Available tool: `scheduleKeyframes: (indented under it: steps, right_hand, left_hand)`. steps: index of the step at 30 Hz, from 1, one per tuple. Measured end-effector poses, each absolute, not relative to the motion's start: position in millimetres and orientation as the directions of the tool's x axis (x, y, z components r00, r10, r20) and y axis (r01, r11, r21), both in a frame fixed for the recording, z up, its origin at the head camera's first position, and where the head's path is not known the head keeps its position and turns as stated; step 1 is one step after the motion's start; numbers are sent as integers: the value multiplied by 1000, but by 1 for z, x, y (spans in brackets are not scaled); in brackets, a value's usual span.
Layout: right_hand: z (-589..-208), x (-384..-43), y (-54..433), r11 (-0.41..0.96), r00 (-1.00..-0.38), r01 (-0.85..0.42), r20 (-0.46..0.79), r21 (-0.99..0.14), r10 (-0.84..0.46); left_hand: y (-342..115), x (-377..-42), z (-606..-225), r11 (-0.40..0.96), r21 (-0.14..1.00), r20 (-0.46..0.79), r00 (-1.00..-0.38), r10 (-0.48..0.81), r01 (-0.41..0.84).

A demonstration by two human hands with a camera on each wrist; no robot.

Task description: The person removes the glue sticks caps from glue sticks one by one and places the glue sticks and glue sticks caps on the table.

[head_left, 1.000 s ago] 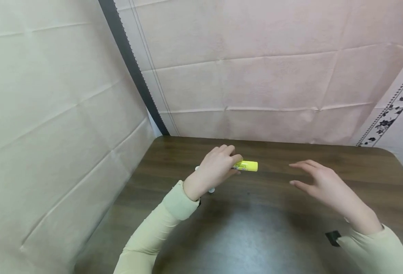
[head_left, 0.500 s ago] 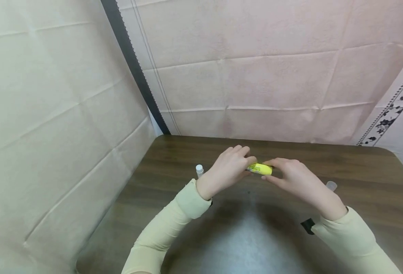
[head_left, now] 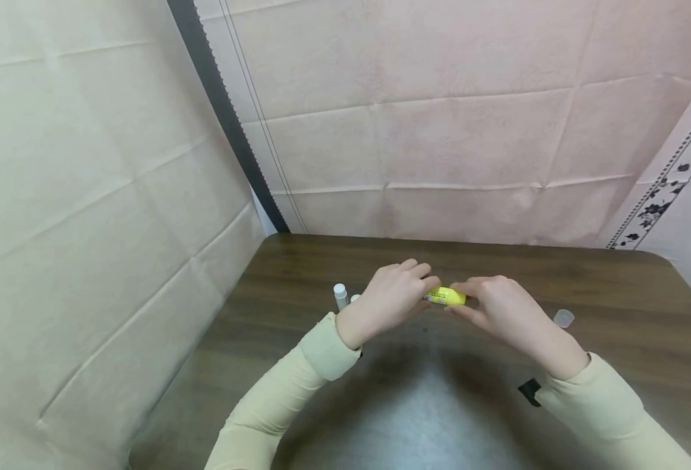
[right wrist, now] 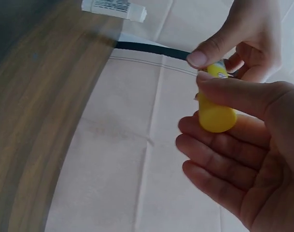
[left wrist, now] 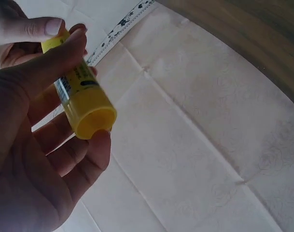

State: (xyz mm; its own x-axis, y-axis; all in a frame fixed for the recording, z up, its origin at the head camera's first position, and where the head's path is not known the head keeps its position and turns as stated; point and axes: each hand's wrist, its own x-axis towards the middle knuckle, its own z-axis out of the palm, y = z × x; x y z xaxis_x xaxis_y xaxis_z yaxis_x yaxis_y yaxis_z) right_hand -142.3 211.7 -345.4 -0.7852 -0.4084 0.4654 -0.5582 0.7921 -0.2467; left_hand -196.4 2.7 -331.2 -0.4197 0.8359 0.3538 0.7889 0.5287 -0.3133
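A yellow glue stick [head_left: 446, 296] is held above the table between both hands. My left hand [head_left: 393, 297] grips its body, fingers wrapped round the printed label. The thumb and index finger of my right hand [head_left: 500, 310] pinch the other end. In the left wrist view the glue stick [left wrist: 84, 92] lies tilted, its hollow yellow end facing the camera. The right wrist view shows the smooth rounded yellow end of the glue stick [right wrist: 217, 116] between the right thumb and fingers, with the left hand [right wrist: 255, 43] behind it.
A white-capped tube [head_left: 340, 295] stands left of the left wrist, with a second white top [head_left: 355, 298] partly hidden beside it. A small translucent cup-like piece [head_left: 564, 318] lies right of the right hand on the brown wooden table [head_left: 615, 281]. Cloth-covered walls [head_left: 468, 143] border the table.
My right hand has come left from apart to pinch the yellow glue stick's end. My left hand has shifted right with the glue stick, uncovering the white-capped tube.
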Motion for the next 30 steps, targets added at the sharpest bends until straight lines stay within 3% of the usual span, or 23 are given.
scheduleKeyframes:
  steps: [5,15,26,30]
  right_hand:
    - [-349,-140,211,774,-753,-589,506,-233,-421]
    - [-357,-141,208,748,-593,-658,669,-84,-447]
    - [-358,-142,205,746,-530,-666,709,-9,-466]
    - [-358,-143,205,752,-544,-658,702,-18,-459]
  left_hand:
    - [-2,-194,-333,523,-299,341,-422,840,798]
    - [-10,-193,-329,512,-258,323,-426,845,819]
    - [-14,-195,-327,519,-211,300,-451,841,828]
    - [-16,-195,-325,524,-200,303,-456,837,828]
